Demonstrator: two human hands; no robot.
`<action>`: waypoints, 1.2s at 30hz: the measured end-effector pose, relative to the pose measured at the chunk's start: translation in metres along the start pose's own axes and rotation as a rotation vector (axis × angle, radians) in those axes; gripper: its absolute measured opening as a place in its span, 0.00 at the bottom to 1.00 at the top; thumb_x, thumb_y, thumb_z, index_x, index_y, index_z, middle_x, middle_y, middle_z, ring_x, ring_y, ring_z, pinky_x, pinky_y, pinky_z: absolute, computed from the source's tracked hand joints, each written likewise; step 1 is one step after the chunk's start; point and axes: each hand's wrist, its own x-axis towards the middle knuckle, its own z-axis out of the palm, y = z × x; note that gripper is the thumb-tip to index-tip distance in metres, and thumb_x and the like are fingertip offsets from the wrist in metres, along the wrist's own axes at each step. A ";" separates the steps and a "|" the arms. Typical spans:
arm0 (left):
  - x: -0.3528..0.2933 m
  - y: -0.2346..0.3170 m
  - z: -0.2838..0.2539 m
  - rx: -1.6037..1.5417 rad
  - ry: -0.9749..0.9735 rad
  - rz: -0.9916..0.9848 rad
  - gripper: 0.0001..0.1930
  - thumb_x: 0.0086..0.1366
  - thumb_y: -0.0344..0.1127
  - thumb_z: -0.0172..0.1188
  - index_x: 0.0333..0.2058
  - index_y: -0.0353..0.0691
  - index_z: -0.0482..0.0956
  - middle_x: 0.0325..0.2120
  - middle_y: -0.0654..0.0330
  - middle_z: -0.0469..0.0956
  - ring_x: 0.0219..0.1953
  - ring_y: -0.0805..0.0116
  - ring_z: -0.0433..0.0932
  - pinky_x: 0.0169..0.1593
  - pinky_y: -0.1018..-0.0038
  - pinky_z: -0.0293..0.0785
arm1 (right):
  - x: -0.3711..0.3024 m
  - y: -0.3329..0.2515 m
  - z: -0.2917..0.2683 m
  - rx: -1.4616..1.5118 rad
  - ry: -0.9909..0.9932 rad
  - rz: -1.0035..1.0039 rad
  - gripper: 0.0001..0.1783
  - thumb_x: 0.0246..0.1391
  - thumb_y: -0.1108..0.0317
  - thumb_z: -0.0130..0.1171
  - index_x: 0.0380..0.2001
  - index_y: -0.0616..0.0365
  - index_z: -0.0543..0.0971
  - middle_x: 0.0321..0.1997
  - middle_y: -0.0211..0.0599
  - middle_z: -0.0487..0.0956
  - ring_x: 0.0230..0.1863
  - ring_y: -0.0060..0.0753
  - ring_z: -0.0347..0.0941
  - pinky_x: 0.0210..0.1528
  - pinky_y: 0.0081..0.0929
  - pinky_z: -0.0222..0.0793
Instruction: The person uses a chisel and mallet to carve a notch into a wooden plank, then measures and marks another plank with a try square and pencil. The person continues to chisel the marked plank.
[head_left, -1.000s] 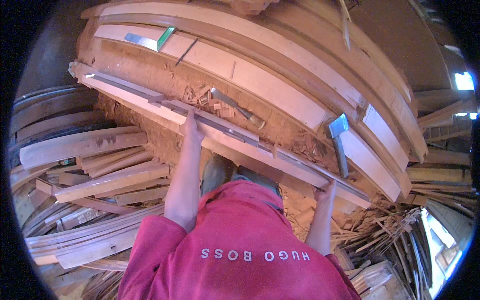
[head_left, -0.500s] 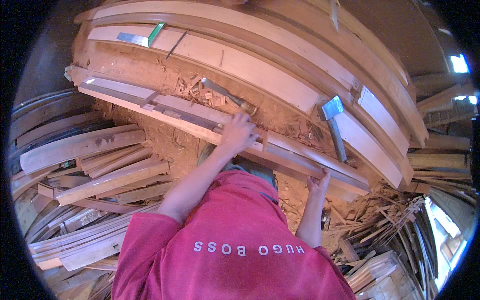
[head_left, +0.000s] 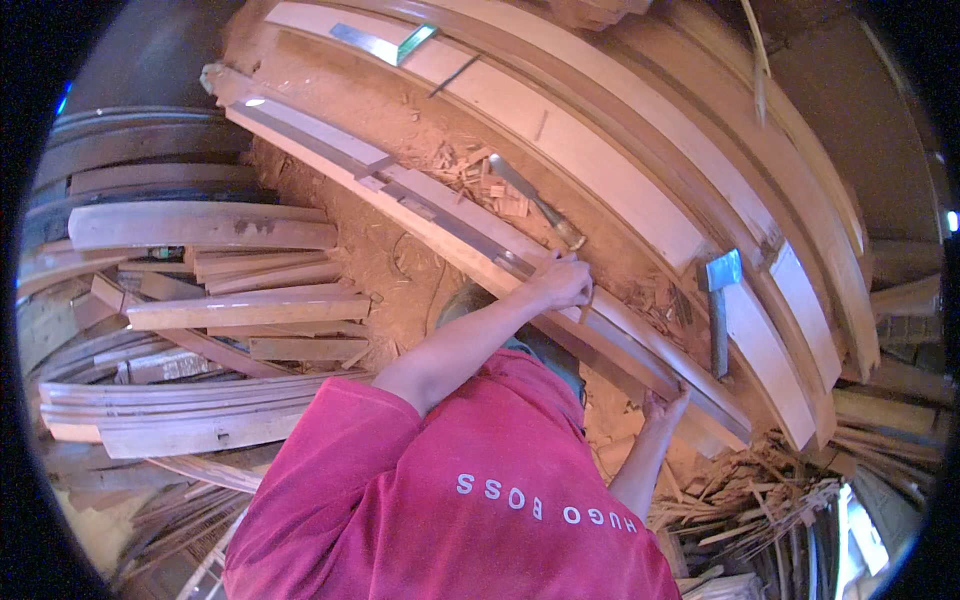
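A long notched wooden beam (head_left: 440,235) runs diagonally before me, from far left to near right. My left hand (head_left: 558,283) rests on its top, fingers curled beside a small upright piece of wood (head_left: 586,303); what the fingertips hold, if anything, is hidden. Farther right along the beam, my right hand (head_left: 664,408) grips the near edge. A chisel (head_left: 538,203) with a metal blade and wooden handle lies just beyond the beam, next to wood chips (head_left: 508,197). To the right, a hammer (head_left: 720,305) leans on a pale curved board.
Long curved boards (head_left: 610,170) lie beyond the beam, carrying a green-handled square (head_left: 385,43) and a thin dark pencil-like stick (head_left: 455,76). Stacked planks (head_left: 210,225) fill the left side. Scrap strips (head_left: 760,500) are heaped at lower right.
The whole view has turned, so the beam slopes more steeply. My left hand is more tightly curled on the beam; my right hand keeps its grip on the edge.
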 end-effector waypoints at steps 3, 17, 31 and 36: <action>-0.019 -0.023 -0.017 -0.229 0.379 -0.157 0.09 0.56 0.41 0.67 0.35 0.48 0.87 0.39 0.60 0.81 0.49 0.53 0.77 0.54 0.58 0.72 | 0.002 -0.001 -0.001 0.007 0.025 -0.014 0.19 0.53 0.50 0.58 0.43 0.48 0.77 0.45 0.34 0.78 0.43 0.39 0.73 0.38 0.36 0.70; -0.135 -0.245 -0.164 0.284 0.082 -0.687 0.25 0.68 0.57 0.53 0.42 0.38 0.84 0.41 0.47 0.84 0.52 0.50 0.80 0.64 0.54 0.66 | 0.013 -0.009 -0.013 -0.054 0.014 -0.016 0.26 0.54 0.52 0.57 0.51 0.54 0.77 0.52 0.38 0.81 0.52 0.45 0.78 0.54 0.45 0.75; -0.116 -0.173 -0.041 -1.563 1.335 -0.850 0.30 0.60 0.44 0.73 0.55 0.37 0.71 0.45 0.53 0.81 0.45 0.60 0.80 0.50 0.64 0.79 | -0.022 0.001 -0.030 -0.031 -0.054 -0.168 0.28 0.53 0.55 0.61 0.54 0.59 0.76 0.53 0.47 0.80 0.54 0.51 0.77 0.52 0.48 0.78; -0.141 -0.165 -0.040 -1.861 1.344 -0.684 0.27 0.62 0.41 0.72 0.55 0.40 0.73 0.47 0.53 0.81 0.46 0.59 0.81 0.51 0.59 0.81 | -0.025 0.002 -0.070 0.231 -0.301 -0.261 0.30 0.55 0.54 0.61 0.57 0.62 0.74 0.55 0.52 0.79 0.55 0.54 0.77 0.56 0.50 0.76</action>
